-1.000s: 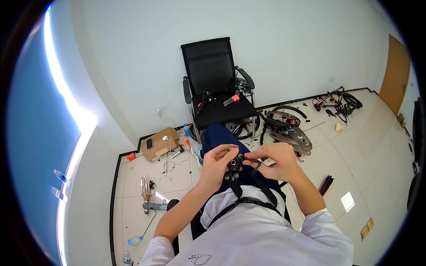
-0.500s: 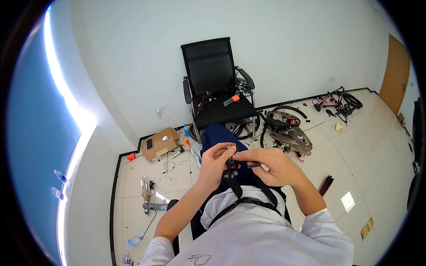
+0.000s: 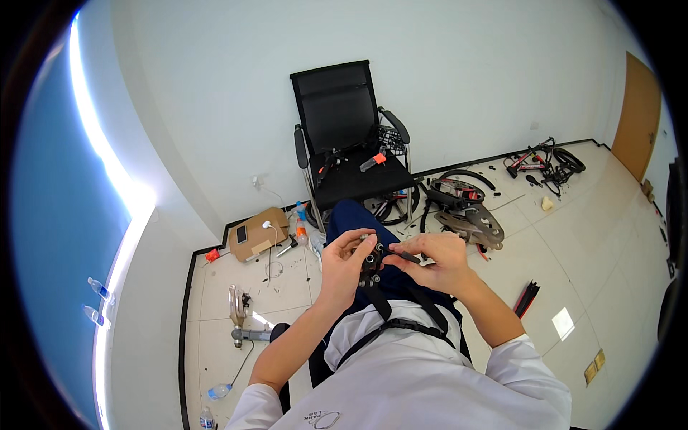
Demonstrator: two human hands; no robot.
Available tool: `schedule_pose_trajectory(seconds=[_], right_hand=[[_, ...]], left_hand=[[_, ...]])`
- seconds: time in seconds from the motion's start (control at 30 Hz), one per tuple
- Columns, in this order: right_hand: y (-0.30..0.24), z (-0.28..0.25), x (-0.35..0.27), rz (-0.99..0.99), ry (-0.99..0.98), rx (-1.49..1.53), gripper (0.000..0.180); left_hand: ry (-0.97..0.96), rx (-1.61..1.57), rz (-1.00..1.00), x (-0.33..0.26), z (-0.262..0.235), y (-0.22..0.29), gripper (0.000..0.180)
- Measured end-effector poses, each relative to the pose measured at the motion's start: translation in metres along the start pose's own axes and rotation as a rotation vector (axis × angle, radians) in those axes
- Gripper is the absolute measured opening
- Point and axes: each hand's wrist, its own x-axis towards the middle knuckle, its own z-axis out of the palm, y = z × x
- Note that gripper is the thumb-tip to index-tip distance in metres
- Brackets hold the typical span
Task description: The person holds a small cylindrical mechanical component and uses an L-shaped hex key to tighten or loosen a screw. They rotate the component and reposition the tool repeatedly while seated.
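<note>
Over my lap, my left hand [image 3: 342, 264] is closed around a small black metal part [image 3: 371, 262] with round silver bolt heads, perhaps a bicycle brake caliper. In my right hand [image 3: 443, 264], a slim dark hand tool [image 3: 409, 256] is pinched between thumb and fingers. Its thin end points left at the part, touching or very close to it. The tool's exact kind is too small to tell. My fingers cover some of both things.
Ahead stands a black mesh armchair [image 3: 344, 175] holding an orange-and-black item [image 3: 373, 163]. Bicycle parts [image 3: 466, 215] lie right of it, and a stripped bike frame [image 3: 534, 163] farther right. Left are flattened cardboard [image 3: 260, 240], a phone [image 3: 241, 233], bottles and a metal fork [image 3: 237, 308].
My right hand has turned and drawn back slightly, so the tool now lies level and points at the part. My left hand still holds the part, with slightly shifted fingers.
</note>
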Motion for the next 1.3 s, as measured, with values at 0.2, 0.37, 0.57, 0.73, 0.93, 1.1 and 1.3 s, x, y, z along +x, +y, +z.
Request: schedule_pose_trajectory(seconds=[0.2, 0.37, 0.57, 0.73, 0.93, 1.1, 1.3], right_hand=[[-0.007, -0.004, 0.009, 0.033, -0.058, 0.048, 0.026], [-0.024, -0.021, 0.016, 0.148, -0.231, 0.165, 0.033], [-0.033, -0.039, 0.025, 0.251, -0.369, 0.334, 0.037], [-0.03, -0.045, 0.022, 0.207, -0.404, 0.292, 0.028], [-0.02, -0.039, 0.017, 0.042, -0.198, -0.016, 0.023], [-0.023, -0.03, 0.021, -0.094, -0.039, -0.146, 0.035], [-0.027, -0.019, 0.008, 0.079, -0.091, 0.091, 0.039]], left_hand=[[0.004, 0.008, 0.014, 0.001, 0.001, 0.001, 0.022], [0.008, -0.019, -0.029, 0.001, 0.001, 0.006, 0.023], [-0.103, 0.037, -0.153, 0.002, -0.003, 0.01, 0.024], [-0.174, 0.082, -0.219, 0.005, -0.009, 0.008, 0.024], [-0.173, 0.086, -0.225, 0.003, -0.004, 0.011, 0.027], [-0.086, 0.054, -0.127, 0.004, -0.004, 0.007, 0.026], [-0.097, 0.046, -0.127, 0.003, -0.005, 0.006, 0.026]])
